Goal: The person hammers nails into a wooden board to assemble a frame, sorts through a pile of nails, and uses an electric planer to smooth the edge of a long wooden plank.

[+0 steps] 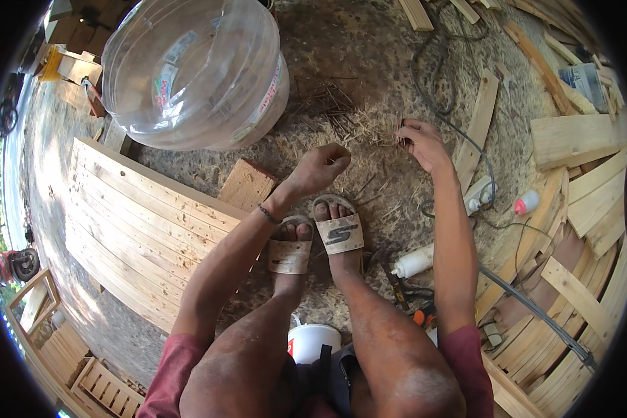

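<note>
My left hand [320, 167] is closed, fingers curled in, above the ground in front of my feet; whatever it holds, if anything, is hidden. Raised to its right, my right hand [425, 144] pinches some thin dark nail-like pieces [401, 132] between thumb and fingers. A scattered heap of similar thin brown pieces [334, 104] lies on the dirt beyond both hands, among pale wood shavings [380, 132]. Near my left wrist a short wooden block [247, 184] rests against a panel of joined pale boards [139, 223].
A large clear plastic tub [195, 76] stands at the far left. Lumber [578, 143] is stacked along the right, with a dark cable [460, 129] crossing the ground. White bottles [414, 261] lie by my right forearm. A white bucket [313, 341] sits between my legs.
</note>
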### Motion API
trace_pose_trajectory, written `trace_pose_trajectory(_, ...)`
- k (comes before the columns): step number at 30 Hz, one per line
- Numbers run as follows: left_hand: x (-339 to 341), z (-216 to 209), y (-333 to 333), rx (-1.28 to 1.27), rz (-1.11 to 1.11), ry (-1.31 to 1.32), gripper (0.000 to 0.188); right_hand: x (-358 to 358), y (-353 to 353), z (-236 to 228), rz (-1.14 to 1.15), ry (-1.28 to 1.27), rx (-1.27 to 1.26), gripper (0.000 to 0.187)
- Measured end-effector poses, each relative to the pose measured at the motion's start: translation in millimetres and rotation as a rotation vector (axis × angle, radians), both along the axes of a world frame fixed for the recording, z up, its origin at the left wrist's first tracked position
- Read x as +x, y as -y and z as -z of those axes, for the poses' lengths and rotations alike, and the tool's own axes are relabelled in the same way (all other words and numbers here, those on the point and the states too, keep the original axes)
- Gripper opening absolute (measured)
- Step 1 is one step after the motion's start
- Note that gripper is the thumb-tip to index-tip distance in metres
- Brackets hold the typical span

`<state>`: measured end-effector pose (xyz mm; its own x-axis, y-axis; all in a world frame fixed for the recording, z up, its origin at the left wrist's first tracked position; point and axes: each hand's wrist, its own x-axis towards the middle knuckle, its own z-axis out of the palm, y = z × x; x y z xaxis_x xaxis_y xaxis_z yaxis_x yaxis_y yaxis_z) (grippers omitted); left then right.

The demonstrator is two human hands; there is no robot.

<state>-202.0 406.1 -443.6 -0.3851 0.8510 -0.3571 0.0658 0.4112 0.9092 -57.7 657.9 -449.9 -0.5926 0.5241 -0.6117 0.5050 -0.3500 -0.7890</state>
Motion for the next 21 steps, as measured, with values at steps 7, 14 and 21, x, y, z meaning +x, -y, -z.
trace_pose_trajectory(7,18,6,7,-0.060,0.161,-0.091,0.029,-94,65,-194,-0.206,-0.605,0.270,0.028)
trace_pose_trajectory(14,46,15,4,-0.108,0.301,-0.254,0.023,-151,87,-320,-0.635,-0.743,0.302,0.022)
trace_pose_trajectory(21,75,40,-11,-0.080,0.212,-0.588,0.031,-99,73,-180,-0.285,-0.432,0.944,0.024)
